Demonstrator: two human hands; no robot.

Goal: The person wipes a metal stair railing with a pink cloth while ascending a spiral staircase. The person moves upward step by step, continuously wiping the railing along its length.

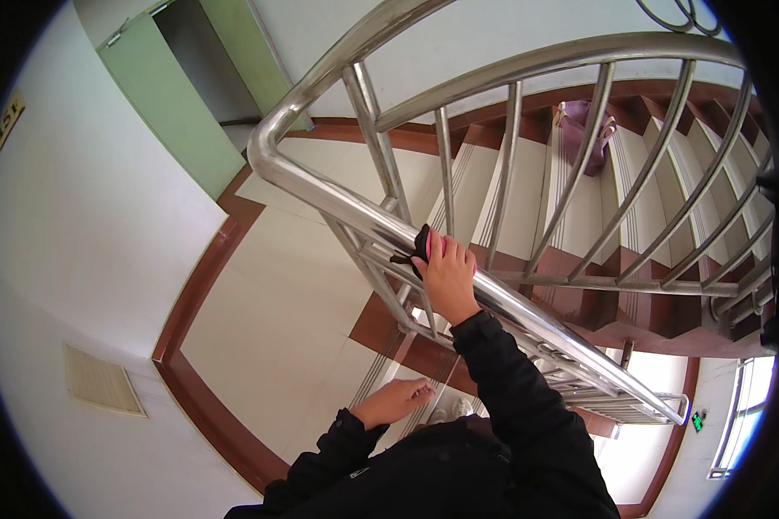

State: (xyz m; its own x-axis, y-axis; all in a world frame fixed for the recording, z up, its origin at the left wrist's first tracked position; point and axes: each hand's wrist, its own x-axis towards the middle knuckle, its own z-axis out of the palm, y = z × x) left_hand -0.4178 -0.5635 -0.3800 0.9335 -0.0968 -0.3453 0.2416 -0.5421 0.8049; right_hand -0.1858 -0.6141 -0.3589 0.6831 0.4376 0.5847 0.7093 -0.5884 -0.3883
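Observation:
My right hand (449,276) presses a pink and black cloth (423,243) onto the top of a stainless-steel handrail (376,217). Most of the cloth is covered by the fingers, and a dark strap or tip sticks out on its left side. Below and to the left, my left hand (395,399) hangs free above the stair edge, its fingers loosely curled and nothing visible in them. Steel balusters (511,175) stand beyond the rail.
A purple bag (584,133) with light handles lies on the ascending stairs (526,188). The tiled landing (266,305) has a dark red border. A green door (169,104) stands ajar at upper left. Descending steps (380,373) begin by my feet. At lower right is a window (743,415).

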